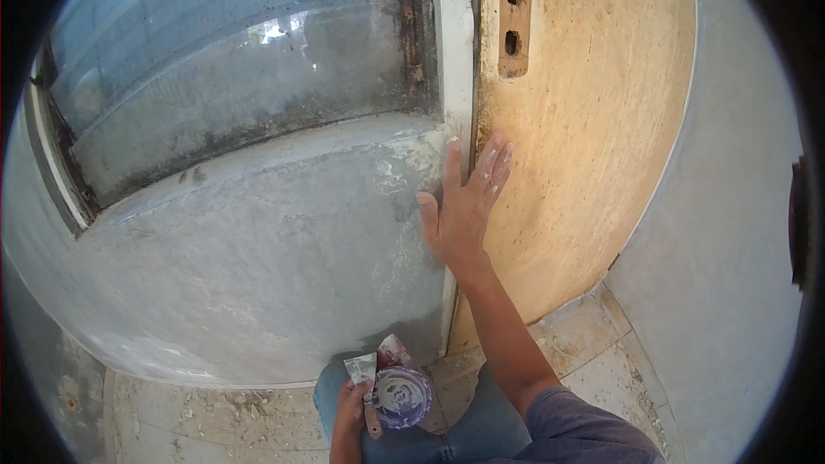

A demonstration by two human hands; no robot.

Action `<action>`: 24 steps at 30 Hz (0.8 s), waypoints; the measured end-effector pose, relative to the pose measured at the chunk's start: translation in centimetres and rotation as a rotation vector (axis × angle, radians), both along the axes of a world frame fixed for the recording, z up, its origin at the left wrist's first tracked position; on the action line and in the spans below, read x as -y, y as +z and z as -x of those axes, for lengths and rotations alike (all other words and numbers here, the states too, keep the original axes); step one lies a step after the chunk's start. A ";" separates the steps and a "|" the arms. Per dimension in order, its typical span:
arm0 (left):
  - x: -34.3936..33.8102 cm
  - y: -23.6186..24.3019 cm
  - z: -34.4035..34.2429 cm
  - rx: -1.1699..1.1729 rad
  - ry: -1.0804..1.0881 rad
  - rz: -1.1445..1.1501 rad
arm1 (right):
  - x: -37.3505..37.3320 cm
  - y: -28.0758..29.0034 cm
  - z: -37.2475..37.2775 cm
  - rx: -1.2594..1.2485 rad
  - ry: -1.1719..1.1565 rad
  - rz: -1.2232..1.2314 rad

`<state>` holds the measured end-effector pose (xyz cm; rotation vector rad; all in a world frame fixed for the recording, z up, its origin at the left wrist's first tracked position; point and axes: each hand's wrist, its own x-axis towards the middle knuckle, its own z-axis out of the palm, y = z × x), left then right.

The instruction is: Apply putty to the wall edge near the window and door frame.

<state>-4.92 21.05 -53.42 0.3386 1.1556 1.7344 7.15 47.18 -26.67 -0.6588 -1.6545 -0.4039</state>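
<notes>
My right hand point(464, 216) reaches up with fingers spread beside the white door frame point(455, 60), in front of where the grey wall point(284, 275) meets the yellowish wooden door point(593, 120). Whitish smears mark its fingertips. Low down over my lap, my left hand point(347, 408) is closed on a putty knife point(362, 369), its blade pointing up. A round purple container point(404, 398) with whitish paste inside sits right beside that hand; what supports it is hidden. From behind its rim sticks up a second, paste-smeared blade point(393, 351).
Above the wall is a dusty glass window point(249, 60) with a rusty right edge. The door carries a lock cutout point(513, 21) with two holes. Crumbs and flakes litter the tiled floor point(223, 417). A plain grey wall point(730, 172) stands at the right.
</notes>
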 end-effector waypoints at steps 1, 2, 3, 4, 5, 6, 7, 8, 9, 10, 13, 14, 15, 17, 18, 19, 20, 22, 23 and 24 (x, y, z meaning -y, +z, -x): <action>-0.2 -0.3 0.3 0.006 -0.018 0.007 | -0.1 0.0 0.1 -0.014 0.010 0.018; -0.3 -0.6 0.5 0.011 -0.037 0.015 | 0.0 0.1 0.1 -0.030 0.020 0.037; -0.4 -0.9 0.7 0.011 -0.046 0.018 | 0.1 0.1 0.1 -0.030 0.012 0.040; -0.6 -1.0 0.8 0.001 -0.054 0.023 | 0.2 0.3 0.0 -0.001 -0.009 0.043; -0.8 -1.1 0.9 -0.010 -0.061 0.026 | 0.2 0.4 0.1 0.028 -0.030 0.046; -1.0 -1.1 0.9 -0.011 -0.067 0.026 | 0.3 0.4 0.2 0.026 -0.035 0.046; -1.2 -0.4 0.6 -0.011 -0.071 0.022 | 0.3 0.4 0.3 0.035 -0.048 0.055; -1.4 0.0 0.4 -0.010 -0.075 0.017 | 0.3 0.4 0.3 0.044 -0.060 0.065; -1.7 -0.1 0.3 -0.011 -0.079 0.015 | 0.3 0.5 0.2 0.043 -0.064 0.063; -1.8 -0.2 0.5 -0.010 -0.077 0.020 | 0.4 0.5 0.4 0.039 -0.067 0.081; -2.1 0.1 0.5 -0.018 -0.071 0.035 | 0.7 0.5 0.6 0.029 -0.085 0.093; -2.0 0.3 0.3 -0.026 -0.066 0.047 | 0.8 0.3 0.6 0.027 -0.099 0.088; -1.9 0.1 0.3 -0.025 -0.065 0.051 | 0.8 0.1 0.5 0.027 -0.099 0.091; -1.6 -0.2 0.4 -0.006 -0.056 0.047 | 0.9 -0.3 0.4 0.028 -0.119 0.079; -1.4 -0.2 0.4 -0.008 -0.055 0.052 | 1.1 -0.6 0.4 0.027 -0.119 0.084; -1.4 0.4 0.3 -0.010 -0.052 0.057 | 1.1 -0.8 0.4 0.008 -0.103 0.083; -1.5 0.6 0.2 -0.013 -0.049 0.063 | 1.1 -1.0 0.4 -0.012 -0.088 0.081; -1.7 0.3 0.3 -0.003 -0.054 0.064 | 1.2 -1.7 0.3 -0.004 -0.090 0.091; -1.8 0.2 0.3 0.011 -0.056 0.063 | 1.3 -2.0 0.3 0.007 -0.089 0.098; -1.9 0.1 0.4 0.010 -0.056 0.068 | 1.4 -2.3 0.1 0.005 -0.090 0.103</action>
